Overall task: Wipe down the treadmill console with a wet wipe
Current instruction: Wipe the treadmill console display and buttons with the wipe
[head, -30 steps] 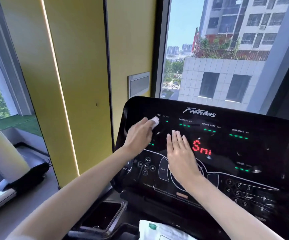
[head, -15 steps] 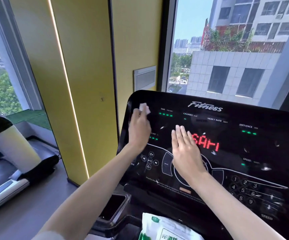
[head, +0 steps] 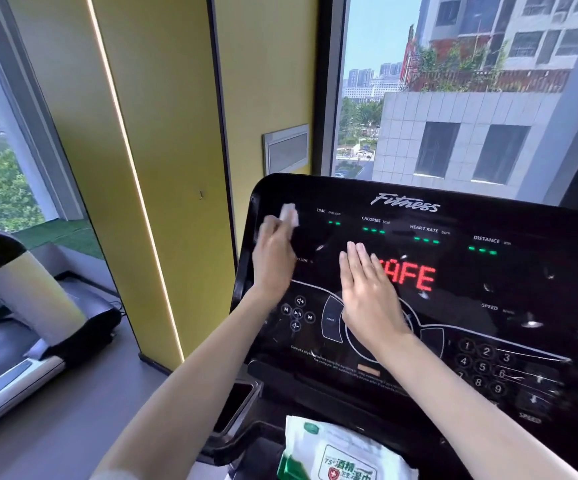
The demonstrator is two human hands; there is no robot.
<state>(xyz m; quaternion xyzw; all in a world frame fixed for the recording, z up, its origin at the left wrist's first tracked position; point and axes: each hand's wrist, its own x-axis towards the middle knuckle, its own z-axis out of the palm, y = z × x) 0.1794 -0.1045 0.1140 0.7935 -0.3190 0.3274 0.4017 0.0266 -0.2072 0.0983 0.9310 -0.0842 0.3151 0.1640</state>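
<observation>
The black glossy treadmill console (head: pixel 488 282) fills the right half of the view, with green indicator lights and red letters lit in its middle. My left hand (head: pixel 273 258) presses a small folded white wet wipe (head: pixel 289 214) against the console's upper left corner, near the TIME label. My right hand (head: pixel 367 292) lies flat on the panel with its fingers straight and together, just left of the red letters, partly covering them.
A green and white pack of wet wipes (head: pixel 343 455) lies in the tray below the console. A dark cup holder (head: pixel 235 407) sits at the console's lower left. A yellow wall pillar (head: pixel 163 161) stands left, with another treadmill (head: pixel 28 327) beyond it.
My left hand has slid the wipe from near the TIME label up and left to the console's top left corner. The red display text changed. My right hand has stayed in place.
</observation>
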